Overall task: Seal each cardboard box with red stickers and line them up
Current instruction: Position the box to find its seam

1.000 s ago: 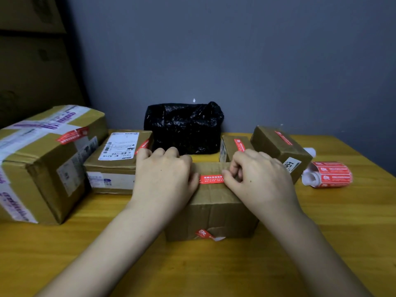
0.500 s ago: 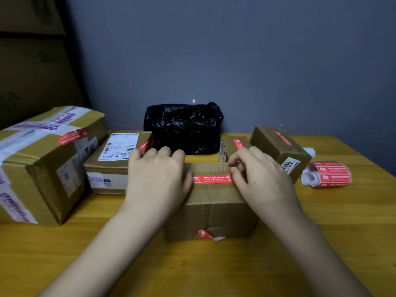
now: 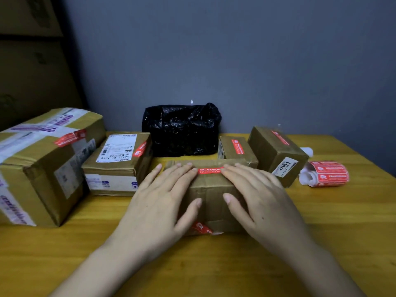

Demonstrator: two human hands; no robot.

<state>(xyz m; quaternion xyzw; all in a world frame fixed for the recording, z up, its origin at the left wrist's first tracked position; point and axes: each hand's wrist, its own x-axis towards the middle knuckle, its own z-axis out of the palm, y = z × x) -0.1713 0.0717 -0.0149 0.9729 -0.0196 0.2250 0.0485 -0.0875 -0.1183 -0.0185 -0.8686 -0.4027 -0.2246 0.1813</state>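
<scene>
Both hands, left hand (image 3: 162, 202) and right hand (image 3: 259, 200), lay flat, fingers (image 3: 182, 170) straight, pressing the red sticker (image 3: 210, 170) onto the box (image 3: 212, 189) so it bonds

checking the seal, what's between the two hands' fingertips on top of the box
In the head view, a red sticker lies flat on the box between the left hand and right hand.

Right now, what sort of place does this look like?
Probably a small home or back-room parcel-packing spot: taped cardboard boxes on a wooden table, a roll of red stickers, and a plain grey wall.
</scene>
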